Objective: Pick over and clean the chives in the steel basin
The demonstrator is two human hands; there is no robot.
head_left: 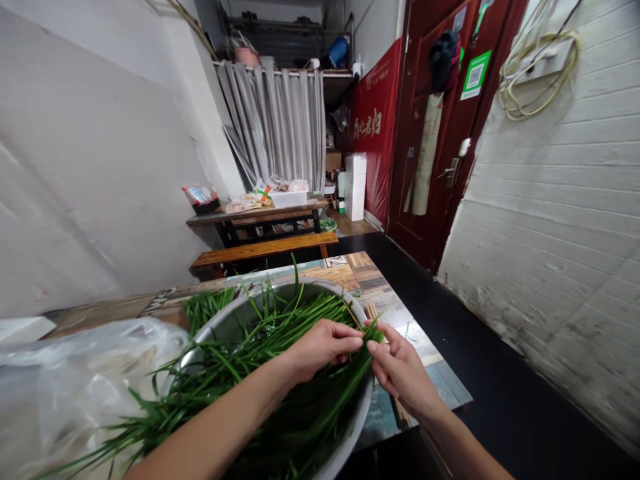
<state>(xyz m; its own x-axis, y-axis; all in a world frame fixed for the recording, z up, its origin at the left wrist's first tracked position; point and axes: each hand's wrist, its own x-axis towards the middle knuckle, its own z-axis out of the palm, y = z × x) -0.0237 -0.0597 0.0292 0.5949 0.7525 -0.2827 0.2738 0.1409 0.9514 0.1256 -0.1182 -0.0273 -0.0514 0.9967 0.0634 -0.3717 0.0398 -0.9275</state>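
Green chives [305,320] fill a large metal basin [360,310], and long leaves hang over its left side. Above the basin's right rim, my left hand [327,347] is closed, thumb and forefinger pinching at the end of a chive bundle. Just right of it, my right hand [397,363] grips the same bundle, its fingertips bent round the green ends. A thin tan stick [353,315], resembling a bamboo skewer, runs by the left fingertips; its hold is partly hidden. Several bamboo skewers [401,413] lie on the table under my right hand.
More chives [207,308] lie behind the basin on the wood-patterned table [395,300]. A clear plastic bag [100,373] sits at left. Beyond are an orange-brown bench [265,249] and another table with a white tub [289,198]. A red door [425,167] stands at right.
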